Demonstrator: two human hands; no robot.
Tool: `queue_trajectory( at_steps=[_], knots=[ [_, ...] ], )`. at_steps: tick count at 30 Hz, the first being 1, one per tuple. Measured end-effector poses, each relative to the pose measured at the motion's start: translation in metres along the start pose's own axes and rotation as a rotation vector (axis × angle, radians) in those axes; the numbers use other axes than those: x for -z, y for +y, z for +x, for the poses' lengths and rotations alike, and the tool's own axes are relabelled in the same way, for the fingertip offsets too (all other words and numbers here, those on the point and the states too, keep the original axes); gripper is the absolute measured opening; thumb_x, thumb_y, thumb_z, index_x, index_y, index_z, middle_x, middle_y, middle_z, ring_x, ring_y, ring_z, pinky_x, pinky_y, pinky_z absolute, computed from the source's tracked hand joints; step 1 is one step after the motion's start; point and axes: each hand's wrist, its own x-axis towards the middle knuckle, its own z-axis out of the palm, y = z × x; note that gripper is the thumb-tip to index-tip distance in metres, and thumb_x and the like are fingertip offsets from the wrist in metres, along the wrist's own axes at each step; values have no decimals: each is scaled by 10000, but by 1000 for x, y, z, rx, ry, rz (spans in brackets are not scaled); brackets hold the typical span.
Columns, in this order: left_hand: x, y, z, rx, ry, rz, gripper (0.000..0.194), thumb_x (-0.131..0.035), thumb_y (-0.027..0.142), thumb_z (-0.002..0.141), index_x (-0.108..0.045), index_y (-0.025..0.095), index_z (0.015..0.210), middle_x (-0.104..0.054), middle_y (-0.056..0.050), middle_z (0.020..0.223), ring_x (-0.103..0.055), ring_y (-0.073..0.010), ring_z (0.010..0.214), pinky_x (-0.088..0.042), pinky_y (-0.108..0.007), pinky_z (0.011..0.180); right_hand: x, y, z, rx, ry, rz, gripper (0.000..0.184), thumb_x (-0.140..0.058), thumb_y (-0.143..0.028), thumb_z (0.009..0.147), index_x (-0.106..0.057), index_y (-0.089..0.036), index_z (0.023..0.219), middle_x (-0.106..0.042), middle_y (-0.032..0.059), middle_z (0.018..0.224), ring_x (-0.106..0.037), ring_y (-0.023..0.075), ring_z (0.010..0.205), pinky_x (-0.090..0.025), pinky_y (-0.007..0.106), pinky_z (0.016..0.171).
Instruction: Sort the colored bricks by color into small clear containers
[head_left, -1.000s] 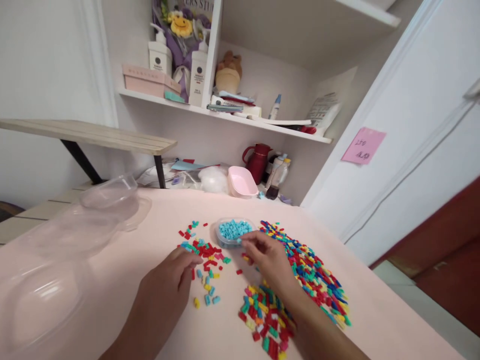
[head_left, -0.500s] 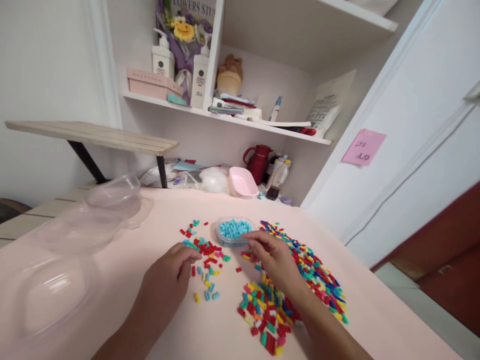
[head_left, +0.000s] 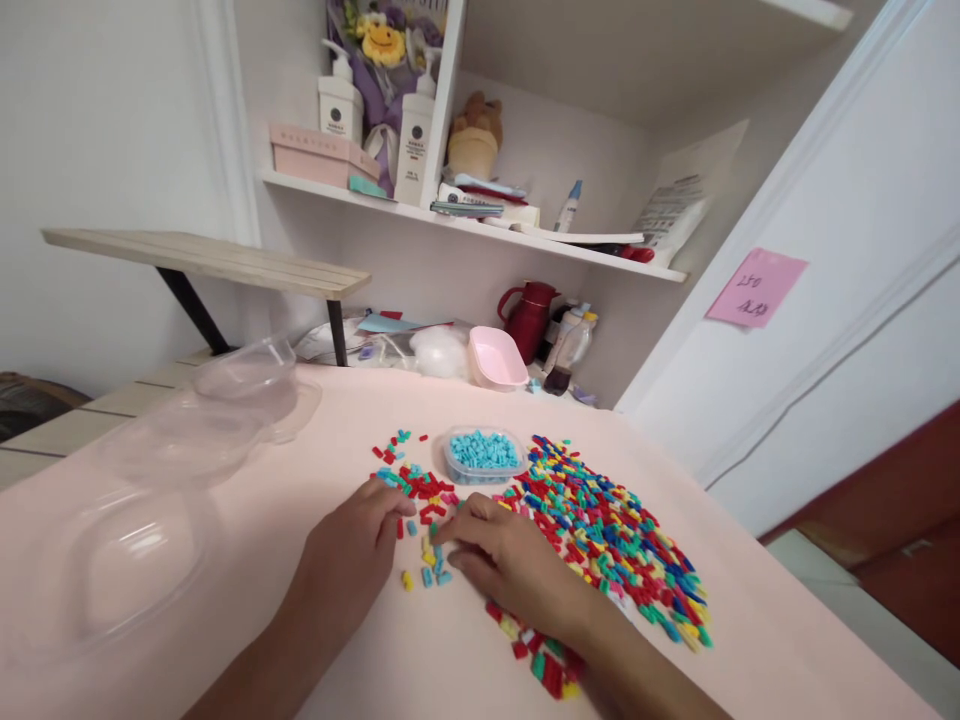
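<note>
Yellow and blue bricks lie just off the fingertips of the right hand; thumb and index are parted, so I read that hand as open. Left hand is loosely curled beside some mostly red bricks, and from my end I can't tell if it's holding anything. Biggest risk imo: pieces that small and that close together, so a pinch could catch two or flick one away. Also, the right wrist is over a smaller cluster toward the tabletop's near edge, so dropping low could drag bricks around. Further out, the clear tub of light-blue bricks looks pretty full; a knuckle bump might spill it into the multicoloured pile on its right-edge side.
</note>
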Motion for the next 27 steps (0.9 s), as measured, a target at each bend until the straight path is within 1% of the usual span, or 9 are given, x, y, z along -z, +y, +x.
queue_trajectory(
  at_steps=[3, 5, 11, 14, 18, 21, 24, 27],
  knots=[
    [0, 0, 0, 12, 3, -1, 361, -309, 155, 864, -651, 257, 911, -657, 3, 954, -625, -159, 862, -450, -295, 754, 5, 4, -1, -66, 16, 57, 224, -609, -142, 845, -681, -254, 1025, -613, 16, 963, -600, 148, 842, -457, 251, 785],
    [-1, -1, 0, 18, 5, -3, 357, -313, 157, 864, -651, 259, 911, -658, 7, 946, -627, -153, 841, -451, -291, 745, 7, 4, -1, -87, 20, 83, 194, -623, -142, 837, -692, -247, 985, -627, 12, 945, -605, 142, 820, -455, 242, 765],
    [-1, -2, 0, 21, 10, -7, 351, -322, 145, 856, -650, 263, 897, -668, 15, 957, -631, -154, 861, -447, -291, 756, 4, 2, 2, -81, 63, 89, 231, -630, -177, 852, -711, -288, 1038, -654, 5, 891, -619, 148, 814, -444, 244, 760],
    [0, -1, 1, 30, 2, -10, 347, -328, 150, 856, -650, 269, 903, -672, 20, 970, -632, -153, 864, -444, -290, 760, -1, 3, 4, -87, 86, 102, 212, -604, -130, 848, -728, -274, 943, -679, -3, 885, -627, 140, 802, -438, 237, 756],
    [0, -1, 1, 35, -8, -23, 340, -330, 156, 854, -647, 266, 907, -673, 17, 951, -630, -155, 866, -442, -292, 770, -2, 4, 5, -97, 101, 146, 201, -596, -78, 815, -723, -231, 838, -690, -8, 823, -617, 129, 744, -435, 217, 699],
    [0, -1, 1, 34, -8, -34, 345, -323, 150, 849, -644, 263, 906, -670, 15, 952, -627, -155, 868, -442, -297, 779, 0, 5, 4, -99, 116, 189, 205, -601, -87, 823, -733, -232, 884, -702, -2, 854, -623, 130, 772, -443, 218, 729],
    [0, -1, 0, 37, -5, -37, 342, -325, 155, 849, -644, 264, 909, -672, 15, 967, -629, -158, 884, -444, -302, 783, 2, 5, 3, -116, 98, 172, 183, -649, -149, 822, -741, -245, 947, -694, 7, 852, -618, 137, 757, -447, 229, 723],
    [0, 0, 0, 33, -11, -36, 346, -318, 162, 855, -646, 263, 907, -676, 13, 956, -632, -160, 890, -447, -306, 788, 1, 2, 2, -122, 77, 130, 154, -691, -171, 796, -744, -247, 919, -684, 4, 825, -612, 138, 724, -443, 231, 698]
  ],
)
